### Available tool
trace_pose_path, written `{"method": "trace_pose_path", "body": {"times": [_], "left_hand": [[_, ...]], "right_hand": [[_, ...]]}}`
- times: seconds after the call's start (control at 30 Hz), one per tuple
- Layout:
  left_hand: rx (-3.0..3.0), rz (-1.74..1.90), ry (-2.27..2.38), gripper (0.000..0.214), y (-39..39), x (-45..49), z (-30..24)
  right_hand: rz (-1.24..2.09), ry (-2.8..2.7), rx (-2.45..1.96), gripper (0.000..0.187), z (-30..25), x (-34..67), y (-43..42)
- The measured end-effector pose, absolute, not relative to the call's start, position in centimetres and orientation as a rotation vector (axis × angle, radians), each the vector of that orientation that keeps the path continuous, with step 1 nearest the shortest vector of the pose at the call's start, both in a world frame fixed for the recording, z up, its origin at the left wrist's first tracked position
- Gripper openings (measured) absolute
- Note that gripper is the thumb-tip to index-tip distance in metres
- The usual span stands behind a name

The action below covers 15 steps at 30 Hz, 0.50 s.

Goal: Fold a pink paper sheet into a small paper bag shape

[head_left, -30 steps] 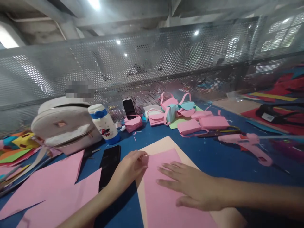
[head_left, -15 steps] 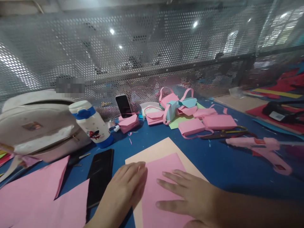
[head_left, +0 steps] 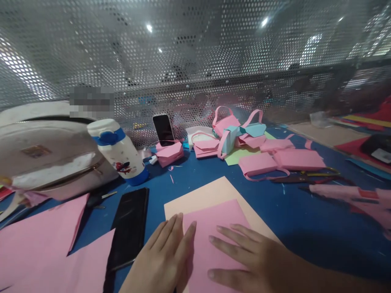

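A pink paper sheet (head_left: 203,232) lies on top of a peach paper sheet (head_left: 210,191) in front of me on the blue table. Along the pink sheet's left edge rests my left hand (head_left: 171,240), fingers stretched forward and pressing down. My right hand (head_left: 244,252) lies flat on the same sheet with its fingers spread. More pink sheets (head_left: 42,228) lie to the left, beside a black phone (head_left: 130,226). The lower ends of both sheets run out of view.
Small paper bags (head_left: 258,162) in pink and light blue stand at the back. A bottle (head_left: 120,152) and a pale backpack (head_left: 51,150) are at the left, with an upright phone (head_left: 163,128) near the perforated panel (head_left: 183,53). Scissors (head_left: 305,177) and a pink glue gun (head_left: 345,195) lie right.
My left hand's thumb has moved out from its fingers, and the hand has turned to lie along the pink sheet's edge. My right hand stays flat. The view has shifted slightly.
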<state>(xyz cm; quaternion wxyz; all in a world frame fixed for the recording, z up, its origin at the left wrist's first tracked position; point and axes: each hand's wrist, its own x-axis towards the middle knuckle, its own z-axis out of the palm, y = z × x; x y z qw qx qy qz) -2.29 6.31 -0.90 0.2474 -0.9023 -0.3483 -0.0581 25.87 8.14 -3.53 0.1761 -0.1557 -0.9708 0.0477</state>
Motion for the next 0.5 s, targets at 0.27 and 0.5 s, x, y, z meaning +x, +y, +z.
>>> {"method": "trace_pose_path", "body": {"times": [0.27,0.5], "left_hand": [[-2.424,-0.122,-0.887,0.049,5.5,-2.2,-0.3],[-2.513,-0.256,-0.820,0.043,5.4,-1.3,0.7]], "right_hand": [[0.188,-2.758,-0.439,0.049,-3.1,25.8,8.2],[0.212,-2.833,-0.427,0.050,-1.6,26.1,8.2]]}}
